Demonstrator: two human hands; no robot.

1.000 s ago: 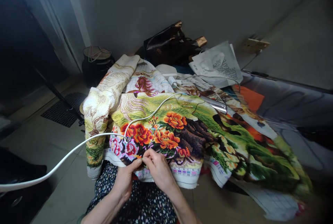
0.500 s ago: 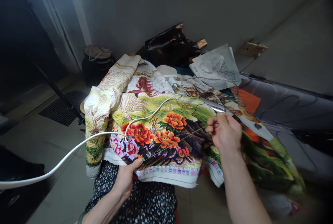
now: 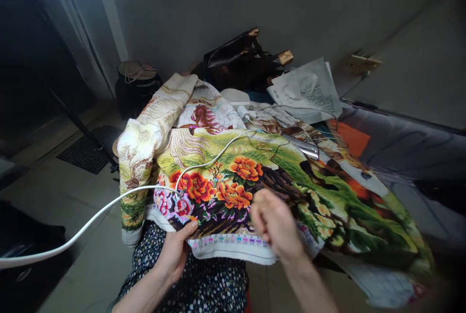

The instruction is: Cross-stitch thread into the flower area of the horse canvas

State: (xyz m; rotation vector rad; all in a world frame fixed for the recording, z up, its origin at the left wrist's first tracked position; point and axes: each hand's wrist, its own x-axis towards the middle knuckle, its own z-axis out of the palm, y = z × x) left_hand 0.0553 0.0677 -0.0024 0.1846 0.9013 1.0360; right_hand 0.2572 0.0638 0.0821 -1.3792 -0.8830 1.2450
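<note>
A large cross-stitch cloth (image 3: 214, 136) lies spread over my lap and the surface ahead, stitched with orange and pink flowers, green ground and a horse. My left hand (image 3: 176, 252) grips its lower edge, thumb on top and fingers underneath, out of sight. Over the dark stitched part near the flowers is my right hand (image 3: 274, 221), closed and blurred by motion. Whatever its fingers pinch cannot be seen now. Scissors (image 3: 304, 148) with shiny metal rest on the cloth beyond the right hand. A dark loose thread (image 3: 278, 150) curls near them.
A white cable (image 3: 109, 201) crosses the cloth from the left. Its rolled part (image 3: 140, 157) stands at the left. Behind are a dark bag (image 3: 236, 63), a grey-white printed bag (image 3: 306, 90) and an orange sheet (image 3: 353, 138). A wall socket (image 3: 362, 64) is at right.
My right hand has swung down and left towards the flowers; the green thread stretched from it to the cloth no longer shows. My left hand keeps its hold. The cloth's right side has shifted.
</note>
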